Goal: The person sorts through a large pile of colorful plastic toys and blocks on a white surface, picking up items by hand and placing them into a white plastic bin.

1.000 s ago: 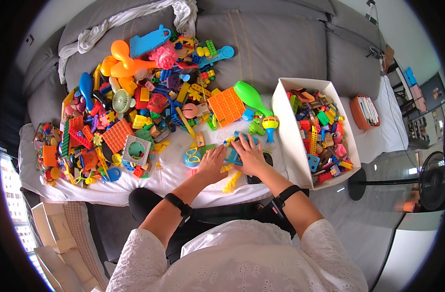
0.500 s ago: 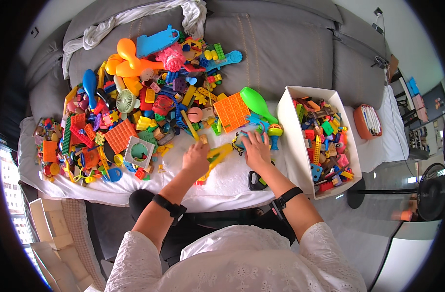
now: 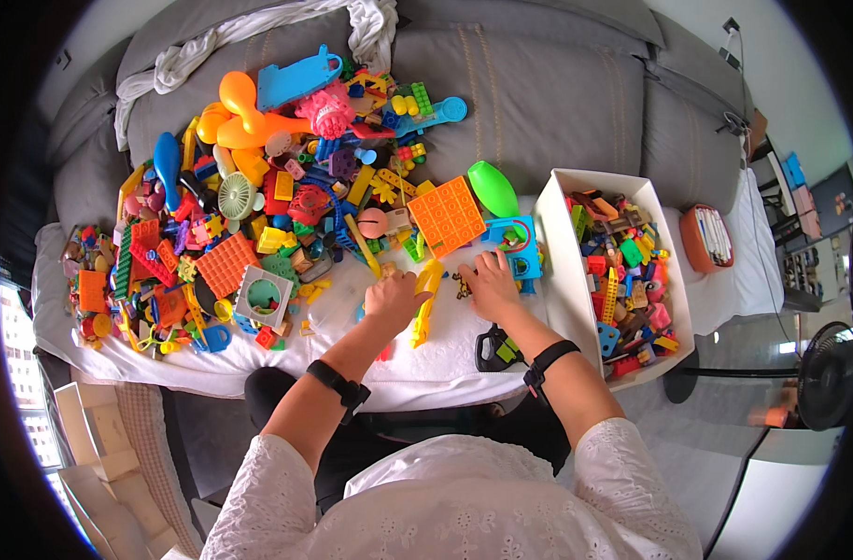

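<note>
My left hand (image 3: 394,295) is bent over the white cover, its thumb across a long yellow plastic toy piece (image 3: 423,315). How firmly it grips the piece is hard to see. To the right, my right hand (image 3: 491,285) points downward with fingers apart beside a small dark-and-yellow piece (image 3: 462,285). Just beyond its fingertips stands a blue toy frame (image 3: 529,268) with a reddish curved part. An orange studded plate (image 3: 447,217) and a green rounded toy (image 3: 493,189) lie farther back. Nearer me is a black-and-green toy (image 3: 497,351).
A large heap of mixed toys (image 3: 228,259) spreads across the left of the sofa (image 3: 557,103). At the right stands a white box (image 3: 553,224) filled with small toys. Beyond it is an orange container (image 3: 695,245) of white items. A black fan (image 3: 826,373) stands at far right.
The yellow piece, blurred and slanted before, is now steady and more upright beside my left hand. The blue frame now stands at my right fingertips; the multicoloured toy there is out of sight.
</note>
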`<state>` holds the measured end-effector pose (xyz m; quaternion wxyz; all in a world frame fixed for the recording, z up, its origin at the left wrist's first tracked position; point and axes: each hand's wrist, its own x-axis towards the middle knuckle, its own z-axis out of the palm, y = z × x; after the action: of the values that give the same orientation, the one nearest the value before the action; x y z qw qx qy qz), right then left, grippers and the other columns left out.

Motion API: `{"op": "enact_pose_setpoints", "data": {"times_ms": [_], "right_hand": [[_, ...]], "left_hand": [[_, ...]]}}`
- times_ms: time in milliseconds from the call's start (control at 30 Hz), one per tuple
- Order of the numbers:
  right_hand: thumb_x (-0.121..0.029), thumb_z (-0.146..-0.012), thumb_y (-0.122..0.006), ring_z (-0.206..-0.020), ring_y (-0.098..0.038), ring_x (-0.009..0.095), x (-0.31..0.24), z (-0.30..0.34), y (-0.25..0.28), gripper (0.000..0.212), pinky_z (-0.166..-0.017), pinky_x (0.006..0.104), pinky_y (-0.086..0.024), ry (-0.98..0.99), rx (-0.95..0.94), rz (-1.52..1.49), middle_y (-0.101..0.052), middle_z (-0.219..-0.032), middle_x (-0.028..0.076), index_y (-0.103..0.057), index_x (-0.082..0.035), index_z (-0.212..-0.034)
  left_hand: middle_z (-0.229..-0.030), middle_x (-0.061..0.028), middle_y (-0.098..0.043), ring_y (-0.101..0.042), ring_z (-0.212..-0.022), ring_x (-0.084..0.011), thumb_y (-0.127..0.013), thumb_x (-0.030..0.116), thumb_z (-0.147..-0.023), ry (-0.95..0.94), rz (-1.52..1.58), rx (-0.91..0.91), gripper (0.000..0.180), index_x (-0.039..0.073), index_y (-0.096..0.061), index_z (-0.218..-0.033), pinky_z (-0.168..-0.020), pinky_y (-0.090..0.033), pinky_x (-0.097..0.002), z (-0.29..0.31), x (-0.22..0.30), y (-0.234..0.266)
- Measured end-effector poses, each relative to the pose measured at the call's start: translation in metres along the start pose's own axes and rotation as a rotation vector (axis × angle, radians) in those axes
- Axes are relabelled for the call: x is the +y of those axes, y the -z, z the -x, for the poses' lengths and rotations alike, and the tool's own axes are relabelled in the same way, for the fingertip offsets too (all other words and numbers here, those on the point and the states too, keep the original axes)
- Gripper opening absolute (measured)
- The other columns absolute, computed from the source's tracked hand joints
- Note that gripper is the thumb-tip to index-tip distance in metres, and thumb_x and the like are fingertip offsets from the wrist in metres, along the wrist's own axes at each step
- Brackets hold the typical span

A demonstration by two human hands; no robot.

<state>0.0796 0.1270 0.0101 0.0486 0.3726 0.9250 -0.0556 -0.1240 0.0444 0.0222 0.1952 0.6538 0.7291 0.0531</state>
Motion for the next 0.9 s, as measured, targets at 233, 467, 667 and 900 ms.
{"op": "enact_pose_setpoints", "data": {"times_ms": [233,467,667,900], "right_hand": [[-0.004,-0.073,-0.062,-0.103,-0.055,0.028,0.005,0.010,-0.022,0.035,-0.106,0.0453,-0.032,0.232,0.213,-0.115,-0.055,-0.099,0.009,-0.050,-0.009,-0.105],[-0.008,-0.064,-0.073,-0.100,-0.056,0.034,-0.030,-0.035,-0.016,0.045,-0.091,0.0461,-0.042,-0.056,0.177,-0.330,-0.058,-0.100,0.014,-0.053,-0.004,-0.104],[-0.003,-0.060,-0.074,-0.098,-0.056,0.038,-0.031,-0.039,-0.013,0.051,-0.086,0.0438,-0.048,-0.063,0.075,-0.364,-0.058,-0.108,0.016,-0.054,-0.003,-0.107],[0.002,-0.062,-0.069,-0.094,-0.054,0.037,-0.049,-0.023,-0.032,0.051,-0.078,0.0448,-0.051,-0.114,0.114,-0.254,-0.054,-0.104,0.014,-0.053,-0.006,-0.109]], "left_hand": [[-0.092,-0.0135,-0.067,-0.066,-0.091,-0.0336,-0.061,0.042,-0.088,0.077,0.296,0.007,0.034,0.008,-0.059,-0.095,-0.074,-0.052,-0.0423,-0.012,-0.006,-0.007],[-0.095,-0.0140,-0.065,-0.064,-0.090,-0.0326,-0.061,0.032,-0.088,0.164,0.505,-0.108,0.026,0.006,-0.063,-0.092,-0.075,-0.050,-0.0412,-0.002,-0.033,-0.035],[-0.113,-0.0183,-0.058,-0.060,-0.097,-0.0396,-0.063,0.033,-0.088,-0.097,0.423,0.243,0.042,0.005,-0.054,-0.117,-0.082,-0.051,-0.0463,-0.007,-0.040,-0.021],[-0.124,-0.0306,-0.045,-0.057,-0.106,-0.0452,-0.069,0.036,-0.085,0.181,0.436,0.097,0.067,0.009,-0.038,-0.138,-0.090,-0.049,-0.0459,-0.074,-0.002,-0.006]]}}
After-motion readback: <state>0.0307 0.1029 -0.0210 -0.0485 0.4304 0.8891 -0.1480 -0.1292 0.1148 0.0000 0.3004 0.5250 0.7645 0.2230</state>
